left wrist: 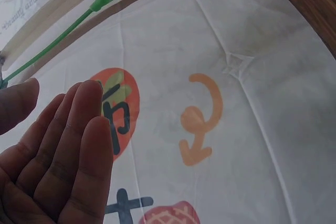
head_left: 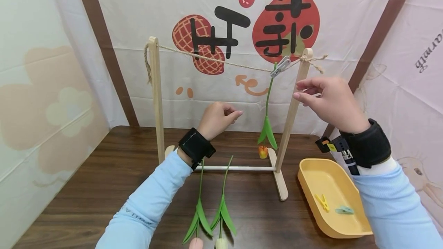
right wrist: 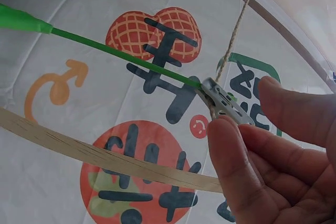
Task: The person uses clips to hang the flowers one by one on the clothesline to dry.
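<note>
An artificial tulip [head_left: 267,130] with an orange-yellow bloom hangs upside down from a rope [head_left: 214,60]. A grey clothespin [head_left: 280,67] clips its stem [right wrist: 126,56] there, close to the right post. My right hand [head_left: 333,101] is beside that post, thumb and fingers parted and nothing between them; in the right wrist view the fingertips overlap the clothespin's handle end. My left hand [head_left: 219,120] hovers left of the hanging tulip with relaxed fingers, holding nothing. Two more tulips, one pink [head_left: 196,243] and one whitish [head_left: 221,243], lie on the table below it.
The rope is strung between two wooden posts [head_left: 157,99], joined low down by a white bar [head_left: 238,168]. At the right stands a yellow tray [head_left: 313,203] with a yellow clothespin [head_left: 322,203] and a green clothespin [head_left: 344,210]. A printed cloth [head_left: 131,68] hangs behind.
</note>
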Demonstrator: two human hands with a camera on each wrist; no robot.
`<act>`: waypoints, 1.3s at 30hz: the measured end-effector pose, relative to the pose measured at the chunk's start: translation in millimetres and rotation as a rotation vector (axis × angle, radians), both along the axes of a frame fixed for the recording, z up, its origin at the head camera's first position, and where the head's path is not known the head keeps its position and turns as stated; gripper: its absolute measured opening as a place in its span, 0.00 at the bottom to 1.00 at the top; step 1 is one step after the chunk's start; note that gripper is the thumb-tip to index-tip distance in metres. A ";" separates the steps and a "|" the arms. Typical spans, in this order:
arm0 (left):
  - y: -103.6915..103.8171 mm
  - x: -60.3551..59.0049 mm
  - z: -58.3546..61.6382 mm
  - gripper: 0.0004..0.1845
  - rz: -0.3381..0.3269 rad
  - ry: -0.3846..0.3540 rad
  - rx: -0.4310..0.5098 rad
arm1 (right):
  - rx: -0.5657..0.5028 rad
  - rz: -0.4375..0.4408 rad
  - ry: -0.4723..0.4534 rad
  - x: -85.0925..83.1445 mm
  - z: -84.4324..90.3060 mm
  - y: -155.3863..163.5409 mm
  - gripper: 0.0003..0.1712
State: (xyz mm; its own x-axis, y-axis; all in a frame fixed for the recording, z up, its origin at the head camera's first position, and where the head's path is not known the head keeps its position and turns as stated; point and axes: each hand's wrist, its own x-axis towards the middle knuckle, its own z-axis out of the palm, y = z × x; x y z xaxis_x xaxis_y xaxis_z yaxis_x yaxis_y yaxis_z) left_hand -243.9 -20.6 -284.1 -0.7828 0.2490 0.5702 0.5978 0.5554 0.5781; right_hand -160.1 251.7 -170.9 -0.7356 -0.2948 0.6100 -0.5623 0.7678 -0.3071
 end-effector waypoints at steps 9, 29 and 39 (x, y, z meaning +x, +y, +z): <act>-7.4 6.2 -5.9 0.12 0.019 0.005 -0.023 | 0.013 0.042 -0.010 -1.6 -24.5 4.0 0.17; -16.9 19.1 -24.7 0.11 0.018 -0.036 -0.065 | -0.035 0.079 -0.166 -12.0 -85.5 -1.5 0.14; -25.8 26.0 -38.7 0.11 0.025 -0.014 -0.112 | -0.070 0.106 -0.234 -17.4 -111.4 -6.9 0.13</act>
